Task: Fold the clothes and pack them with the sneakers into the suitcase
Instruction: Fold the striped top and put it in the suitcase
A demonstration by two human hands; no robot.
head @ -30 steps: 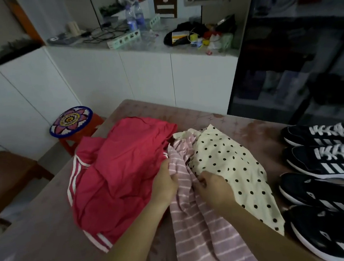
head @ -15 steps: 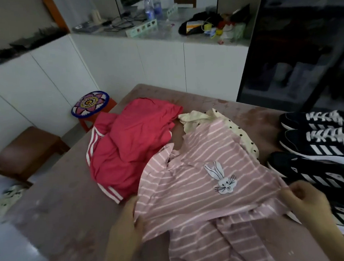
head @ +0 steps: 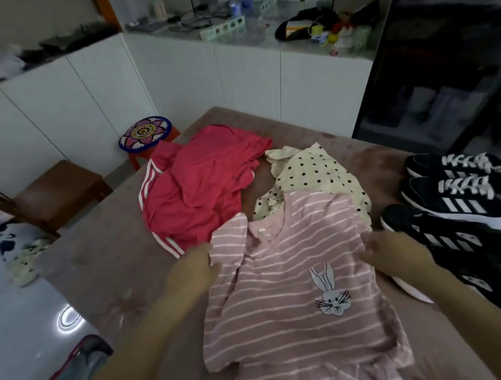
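Note:
A pink striped shirt (head: pixel 285 304) with a rabbit print lies spread front-up on the brown table (head: pixel 99 261), collar pointing away from me. My left hand (head: pixel 194 269) holds its left sleeve at the shoulder. My right hand (head: pixel 394 249) pinches the edge of its right shoulder. Behind the shirt are a crumpled red garment with white stripes (head: pixel 195 188) and a cream polka-dot garment (head: pixel 310 170), which the shirt partly covers. Several black sneakers with white stripes (head: pixel 466 200) stand in a row along the table's right side.
A grey, red-edged object (head: pixel 78 374) on the floor at lower left could be the suitcase. A brown wooden seat (head: pixel 60 189) and a stool with a flowered cushion (head: pixel 146 133) stand left of the table. White cabinets with a cluttered counter (head: pixel 260 30) run behind.
The bunched pink shirt was pulled out of the pile, opened up and laid flat. My hands moved apart to its two shoulders. The polka-dot garment shows again behind it.

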